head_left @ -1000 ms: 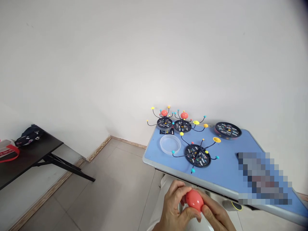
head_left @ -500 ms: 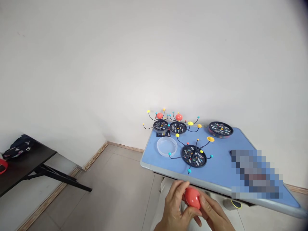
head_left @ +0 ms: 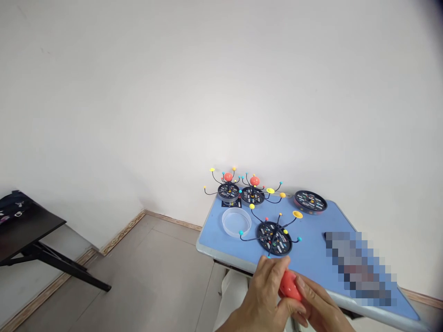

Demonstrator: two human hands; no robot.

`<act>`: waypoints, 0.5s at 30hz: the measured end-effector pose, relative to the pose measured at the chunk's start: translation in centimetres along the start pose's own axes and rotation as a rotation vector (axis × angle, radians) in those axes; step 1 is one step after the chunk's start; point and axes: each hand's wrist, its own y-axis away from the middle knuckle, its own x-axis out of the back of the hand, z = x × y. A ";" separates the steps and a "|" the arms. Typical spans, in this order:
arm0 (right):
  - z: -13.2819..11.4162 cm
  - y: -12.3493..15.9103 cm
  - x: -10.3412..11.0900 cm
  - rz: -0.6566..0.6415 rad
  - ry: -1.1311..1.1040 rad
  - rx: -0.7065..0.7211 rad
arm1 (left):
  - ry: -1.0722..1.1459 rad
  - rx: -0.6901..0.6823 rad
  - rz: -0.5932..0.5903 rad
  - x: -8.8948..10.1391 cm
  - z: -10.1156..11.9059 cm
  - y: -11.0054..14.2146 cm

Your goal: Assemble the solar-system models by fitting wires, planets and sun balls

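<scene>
A shiny red ball [head_left: 290, 284] is held between both hands at the near edge of the table. My left hand [head_left: 265, 295] has its fingers closed around the ball's left side, the thumb below it. My right hand [head_left: 320, 302] presses its fingers on the ball's right side. Just beyond the hands lies a round black base with a solar system model [head_left: 274, 238], its bent black arms tipped with yellow, blue and orange balls. No red ball shows at its centre. Left of it sits a clear round plastic lid [head_left: 236, 222].
Two similar models with red centre balls, one left [head_left: 228, 191] and one right [head_left: 253, 194], stand at the back of the blue table [head_left: 313, 263]. A round black case [head_left: 310, 202] lies at the back right. A blurred patch [head_left: 358, 269] covers something rightward. A dark side table [head_left: 34, 226] stands left.
Both hands, still gripping the red ball, have shifted slightly right in view, and the ball appears turned. The camera has tilted, so the table sits a little lower and further left.
</scene>
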 end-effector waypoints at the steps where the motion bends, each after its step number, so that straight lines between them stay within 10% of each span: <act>1: -0.6 -0.2 -0.1 0.030 0.003 -0.014 | -0.038 -0.016 -0.018 0.0 0.0 -0.8; 8: -7.1 -4.6 2.2 -0.107 0.246 0.100 | -0.005 -0.101 0.105 0.6 -0.5 -5.5; 15: -10.9 -10.3 5.5 -0.124 0.490 0.117 | -0.015 0.179 0.310 1.3 -4.2 -7.6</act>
